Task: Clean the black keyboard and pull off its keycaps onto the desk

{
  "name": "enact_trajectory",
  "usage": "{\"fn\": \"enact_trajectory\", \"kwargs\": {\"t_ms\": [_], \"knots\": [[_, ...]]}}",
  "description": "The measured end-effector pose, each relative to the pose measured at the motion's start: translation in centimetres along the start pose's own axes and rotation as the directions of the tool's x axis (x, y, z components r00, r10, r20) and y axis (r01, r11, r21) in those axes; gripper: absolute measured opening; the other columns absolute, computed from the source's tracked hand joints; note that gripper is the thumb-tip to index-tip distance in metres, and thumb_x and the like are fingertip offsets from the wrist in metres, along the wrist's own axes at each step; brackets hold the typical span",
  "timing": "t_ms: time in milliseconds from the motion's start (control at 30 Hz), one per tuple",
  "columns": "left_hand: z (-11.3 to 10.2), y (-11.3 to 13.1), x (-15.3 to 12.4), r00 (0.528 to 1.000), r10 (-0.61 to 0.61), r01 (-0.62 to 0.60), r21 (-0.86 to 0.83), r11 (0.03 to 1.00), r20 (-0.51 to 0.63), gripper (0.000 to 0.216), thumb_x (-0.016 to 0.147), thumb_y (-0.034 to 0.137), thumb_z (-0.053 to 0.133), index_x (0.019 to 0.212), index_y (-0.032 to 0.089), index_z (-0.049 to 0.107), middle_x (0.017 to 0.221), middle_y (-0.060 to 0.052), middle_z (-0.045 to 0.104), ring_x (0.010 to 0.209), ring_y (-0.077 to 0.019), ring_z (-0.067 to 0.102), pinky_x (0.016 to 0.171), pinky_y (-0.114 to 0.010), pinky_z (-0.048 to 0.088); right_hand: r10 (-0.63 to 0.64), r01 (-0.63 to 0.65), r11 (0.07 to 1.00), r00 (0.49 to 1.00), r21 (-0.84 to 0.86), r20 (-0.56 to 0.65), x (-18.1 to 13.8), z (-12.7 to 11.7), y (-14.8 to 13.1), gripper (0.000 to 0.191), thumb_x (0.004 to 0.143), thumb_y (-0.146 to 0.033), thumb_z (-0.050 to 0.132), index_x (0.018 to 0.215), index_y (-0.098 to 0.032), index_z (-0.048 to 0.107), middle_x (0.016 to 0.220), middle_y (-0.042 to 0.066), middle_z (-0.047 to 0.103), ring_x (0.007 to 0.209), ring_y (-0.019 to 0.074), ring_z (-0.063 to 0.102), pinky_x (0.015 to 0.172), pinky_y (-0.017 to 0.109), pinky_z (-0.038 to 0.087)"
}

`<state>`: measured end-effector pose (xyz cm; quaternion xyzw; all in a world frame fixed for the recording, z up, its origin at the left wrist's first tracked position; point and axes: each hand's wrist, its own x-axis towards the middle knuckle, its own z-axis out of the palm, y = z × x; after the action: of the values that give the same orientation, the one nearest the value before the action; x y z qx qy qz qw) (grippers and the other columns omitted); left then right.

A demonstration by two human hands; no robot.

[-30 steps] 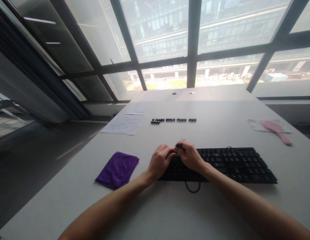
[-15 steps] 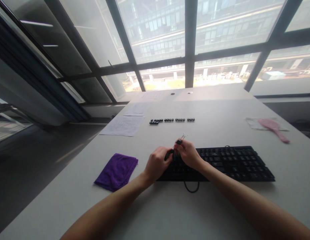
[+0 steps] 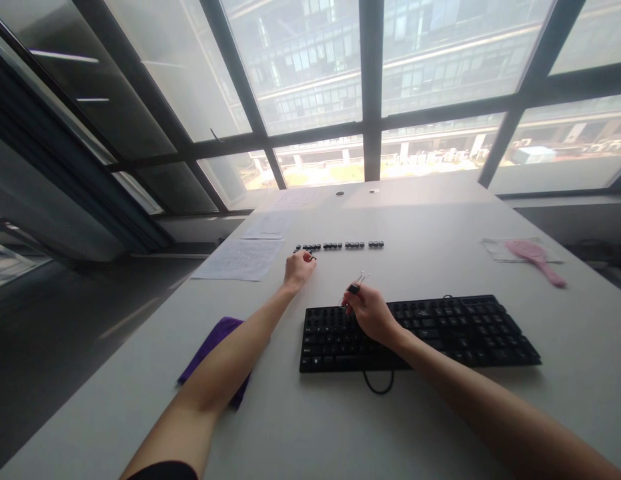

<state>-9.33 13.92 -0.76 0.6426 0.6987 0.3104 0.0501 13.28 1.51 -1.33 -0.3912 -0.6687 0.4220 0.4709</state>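
My left hand [image 3: 299,269] reaches to the left end of a row of black keycaps [image 3: 355,245]. Its fingers are pinched on a small dark keycap [image 3: 313,259], partly hidden by the fingertips. Over the upper left part of a black keyboard [image 3: 460,330], my right hand [image 3: 374,312] is closed around a wire keycap puller [image 3: 353,289] with a black grip; its thin wires stick out above and below the fingers. The key rows beneath that hand are partly covered.
A folded purple cloth [image 3: 210,350] lies at the left, partly under my left forearm. Printed paper sheets [image 3: 240,259] lie along the left table edge. A pink hairbrush [image 3: 533,255] rests on the right. The keyboard's cable [image 3: 379,391] loops out in front.
My left hand has moved from beside my right hand at the keyboard, forward and left to the keycap row. My right hand still holds the keycap puller over the keyboard.
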Motion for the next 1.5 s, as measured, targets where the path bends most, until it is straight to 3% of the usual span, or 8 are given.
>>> {"fn": "enact_trajectory", "kwargs": {"t_ms": [200, 467, 633, 933, 1500], "knots": [[1.8, -0.3, 1.3, 1.0, -0.026, 0.027, 0.08, 0.996, -0.008, 0.009, 0.082, 0.024, 0.065, 0.086, 0.017, 0.07, 0.085, -0.007, 0.073, 0.082, -0.0197, 0.067, 0.082, -0.028, 0.049, -0.013, 0.013, 1.0, 1.0, -0.026, 0.022, 0.0, -0.1, -0.4, 0.023, 0.095, -0.026, 0.05, 0.075, -0.019, 0.059, 0.06, 0.0, 0.061, 0.058, 0.0153, 0.059, 0.061, 0.028, 0.044], [1.3, -0.4, 0.5, 1.0, -0.022, 0.023, 0.128, 0.992, -0.008, 0.015, 0.084, 0.03, 0.065, 0.091, 0.018, 0.07, 0.091, -0.008, 0.072, 0.088, -0.0204, 0.067, 0.085, -0.028, 0.048, 0.0, 0.0, 1.0, 0.999, -0.016, 0.042, -0.1, -0.1, -0.4, 0.024, 0.096, -0.028, 0.05, 0.076, -0.018, 0.059, 0.061, 0.0, 0.061, 0.057, 0.0146, 0.058, 0.059, 0.027, 0.042], [1.4, -0.3, -0.1, 0.995, -0.098, 0.094, 0.14, 0.986, 0.016, 0.016, 0.085, 0.034, 0.064, 0.087, 0.021, 0.073, 0.092, -0.008, 0.075, 0.086, -0.0221, 0.067, 0.079, -0.029, 0.049, -0.008, 0.009, 1.0, 0.999, -0.018, 0.043, -0.1, 0.0, -0.4, 0.024, 0.096, -0.027, 0.05, 0.075, -0.018, 0.058, 0.06, 0.0, 0.061, 0.056, 0.0143, 0.057, 0.059, 0.026, 0.042], [2.0, 0.2, 0.9, 0.979, -0.202, 0.2, 0.164, 0.966, -0.001, 0.02, 0.084, 0.041, 0.064, 0.084, 0.023, 0.074, 0.095, -0.01, 0.075, 0.09, -0.0272, 0.068, 0.078, -0.035, 0.051, -0.014, 0.015, 1.0, 0.999, -0.018, 0.05, -0.1, -0.1, -0.8, 0.024, 0.096, -0.028, 0.05, 0.076, -0.019, 0.058, 0.061, -0.001, 0.061, 0.056, 0.0142, 0.057, 0.059, 0.026, 0.042], [2.5, 0.1, 2.0, 0.969, -0.247, 0.245, 0.17, 0.954, -0.009, 0.02, 0.084, 0.04, 0.065, 0.089, 0.025, 0.076, 0.098, -0.009, 0.076, 0.094, -0.0274, 0.069, 0.079, -0.035, 0.051, -0.02, 0.021, 1.0, 0.998, -0.015, 0.053, -0.2, -0.1, -1.0, 0.023, 0.096, -0.028, 0.051, 0.075, -0.019, 0.057, 0.064, 0.0, 0.062, 0.06, 0.0143, 0.058, 0.062, 0.026, 0.041]]}}
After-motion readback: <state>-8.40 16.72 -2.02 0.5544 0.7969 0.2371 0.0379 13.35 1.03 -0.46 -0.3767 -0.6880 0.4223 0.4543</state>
